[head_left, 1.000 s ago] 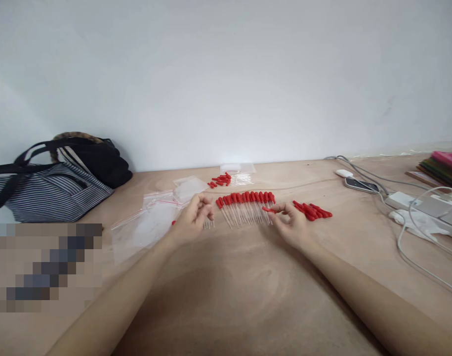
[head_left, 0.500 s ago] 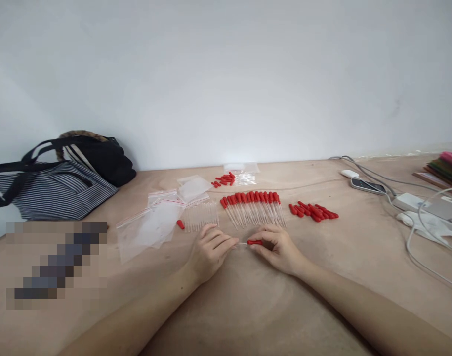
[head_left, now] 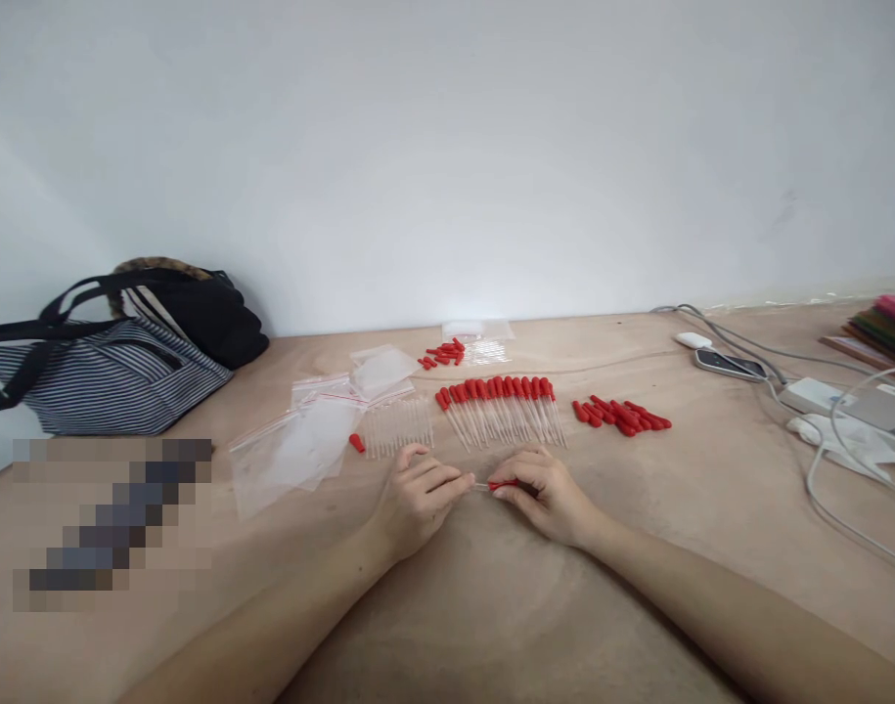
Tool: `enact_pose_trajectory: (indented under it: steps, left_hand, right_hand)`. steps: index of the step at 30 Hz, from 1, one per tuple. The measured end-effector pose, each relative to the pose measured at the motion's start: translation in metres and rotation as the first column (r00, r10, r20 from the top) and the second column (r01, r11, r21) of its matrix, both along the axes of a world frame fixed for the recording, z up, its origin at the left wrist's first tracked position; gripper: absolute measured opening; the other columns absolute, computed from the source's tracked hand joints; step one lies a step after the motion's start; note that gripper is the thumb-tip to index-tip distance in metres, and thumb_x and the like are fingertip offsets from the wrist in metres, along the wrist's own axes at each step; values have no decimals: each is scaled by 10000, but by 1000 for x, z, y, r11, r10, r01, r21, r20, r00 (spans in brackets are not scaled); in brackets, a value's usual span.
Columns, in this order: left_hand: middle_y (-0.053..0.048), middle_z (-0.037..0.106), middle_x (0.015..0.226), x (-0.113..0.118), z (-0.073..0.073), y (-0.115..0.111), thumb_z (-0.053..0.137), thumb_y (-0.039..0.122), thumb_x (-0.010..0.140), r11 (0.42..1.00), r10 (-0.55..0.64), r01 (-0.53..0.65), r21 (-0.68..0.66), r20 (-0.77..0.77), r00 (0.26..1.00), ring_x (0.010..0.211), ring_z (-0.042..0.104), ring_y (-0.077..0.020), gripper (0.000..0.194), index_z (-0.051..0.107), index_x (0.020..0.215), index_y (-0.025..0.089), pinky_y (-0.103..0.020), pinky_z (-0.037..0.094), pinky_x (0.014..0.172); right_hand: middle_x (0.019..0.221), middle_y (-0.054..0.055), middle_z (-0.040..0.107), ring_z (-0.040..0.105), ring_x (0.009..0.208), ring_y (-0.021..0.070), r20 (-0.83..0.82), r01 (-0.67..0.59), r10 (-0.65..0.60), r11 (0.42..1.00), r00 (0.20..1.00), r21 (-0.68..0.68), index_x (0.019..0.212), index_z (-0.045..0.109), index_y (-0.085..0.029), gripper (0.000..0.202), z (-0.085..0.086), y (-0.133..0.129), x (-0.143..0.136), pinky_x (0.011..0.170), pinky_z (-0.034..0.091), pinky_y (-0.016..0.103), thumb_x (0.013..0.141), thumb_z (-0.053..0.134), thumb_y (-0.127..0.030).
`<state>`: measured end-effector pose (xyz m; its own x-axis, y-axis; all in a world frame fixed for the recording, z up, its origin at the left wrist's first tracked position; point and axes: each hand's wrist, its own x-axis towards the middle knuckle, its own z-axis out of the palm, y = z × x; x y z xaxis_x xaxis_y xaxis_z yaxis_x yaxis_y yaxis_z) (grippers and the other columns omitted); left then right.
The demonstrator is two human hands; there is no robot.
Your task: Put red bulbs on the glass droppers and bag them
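Align the tube (head_left: 480, 486) straight with the bulb (head_left: 500, 484) and press gently, without bending. Pinching the tube in the left hand (head_left: 422, 499), the bulb in the right hand (head_left: 554, 497), with the bare stretch of tube between both grips; seating depth impossible to tell. Just beyond the grips, droppers (head_left: 500, 388); beyond the left grip, loose tubes (head_left: 399, 427); rightward past the right grip, loose bulbs (head_left: 627, 420).

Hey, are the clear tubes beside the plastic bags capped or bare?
Bare: the clear tubes show no red at either end; one red bulb lies beside them.
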<state>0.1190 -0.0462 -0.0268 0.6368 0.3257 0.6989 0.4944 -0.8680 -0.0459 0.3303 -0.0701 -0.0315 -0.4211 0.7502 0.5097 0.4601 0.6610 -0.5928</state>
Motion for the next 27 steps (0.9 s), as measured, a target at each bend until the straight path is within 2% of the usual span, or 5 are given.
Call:
enact_pose_trajectory:
  steps: [8, 13, 17, 21, 27]
  left_hand:
    - [51, 676, 702, 3, 3, -3, 490, 128, 829, 1000, -15, 15, 3, 4, 1000, 584, 575, -77, 169, 623, 840, 232, -322, 314, 787]
    - [38, 679, 717, 3, 4, -8, 500, 137, 823, 1000, 26, -26, -16, 8, 1000, 592, 584, -85, 163, 627, 855, 234, -337, 317, 827]
    - [38, 683, 712, 5, 5, -13, 509, 155, 823, 997, 60, -58, -56, 38, 997, 582, 586, -82, 144, 630, 834, 233, -344, 317, 848]
    - [37, 691, 707, 7, 4, -15, 517, 171, 821, 995, 65, -60, -82, 64, 996, 577, 595, -87, 126, 628, 833, 229, -351, 315, 837]
    - [46, 692, 699, 9, 5, -15, 520, 156, 813, 995, 56, -49, -92, 75, 996, 562, 588, -82, 129, 625, 833, 229, -349, 289, 810]
  right_hand:
    - [738, 28, 656, 601, 707, 145, -69, -61, 58, 997, 996, -54, 721, 598, -198, 92, -2, 1, -1, 709, 444, 320, 793, 541, -209]
    - [757, 29, 664, 609, 736, 148, -164, -46, 19, 986, 986, -161, 726, 622, -208, 79, -3, 0, -3, 696, 476, 310, 776, 565, -231]
    - [750, 27, 667, 612, 743, 146, -230, -81, 37, 979, 972, -187, 711, 636, -208, 82, -6, 1, -2, 681, 496, 297, 761, 586, -249]
    - [738, 18, 670, 613, 731, 138, -266, -89, 50, 987, 963, -137, 709, 642, -216, 63, -7, 2, -3, 727, 499, 314, 746, 607, -253]
    - [707, 10, 675, 615, 695, 132, -238, -69, 78, 996, 968, 49, 725, 641, -222, 47, -2, 1, -6, 795, 473, 353, 750, 604, -207]
